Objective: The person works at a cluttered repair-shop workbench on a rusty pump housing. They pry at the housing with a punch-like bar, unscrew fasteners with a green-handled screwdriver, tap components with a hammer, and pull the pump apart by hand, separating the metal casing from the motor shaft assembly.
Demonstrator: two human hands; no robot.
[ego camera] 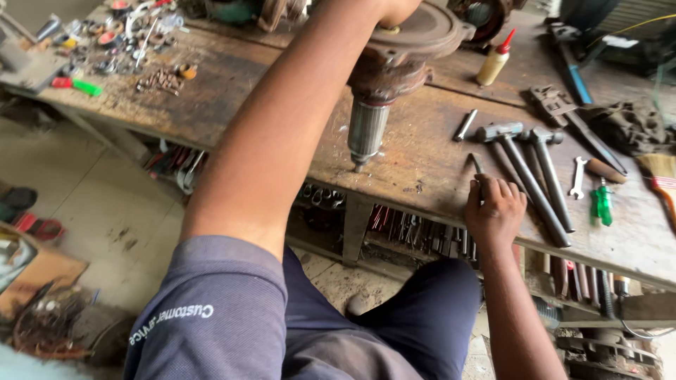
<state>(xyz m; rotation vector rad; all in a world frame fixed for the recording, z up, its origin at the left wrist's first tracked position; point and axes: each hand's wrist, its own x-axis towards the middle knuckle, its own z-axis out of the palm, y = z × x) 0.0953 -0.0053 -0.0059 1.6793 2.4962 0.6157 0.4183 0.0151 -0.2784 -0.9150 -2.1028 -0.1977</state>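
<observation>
Left hand [396,8] gripped rusty motor housing [408,49], rotor [367,134] standing on surface [232,91]. Right hand [495,211] closed around thin metal tool [478,167] beside hammers [528,176].

- Left hand [396,10]: top picture edge is cutting it off; grip not readable.
- Motor rotor assembly [384,77]: its upper part is running out of view under that hand.
- Slim tool [478,169], near the workbench [232,105] front edge: right hand [495,211] is covering its lower end; kind undeterminable.
- Small parts [123,42], far left corner: too small to identify.
</observation>
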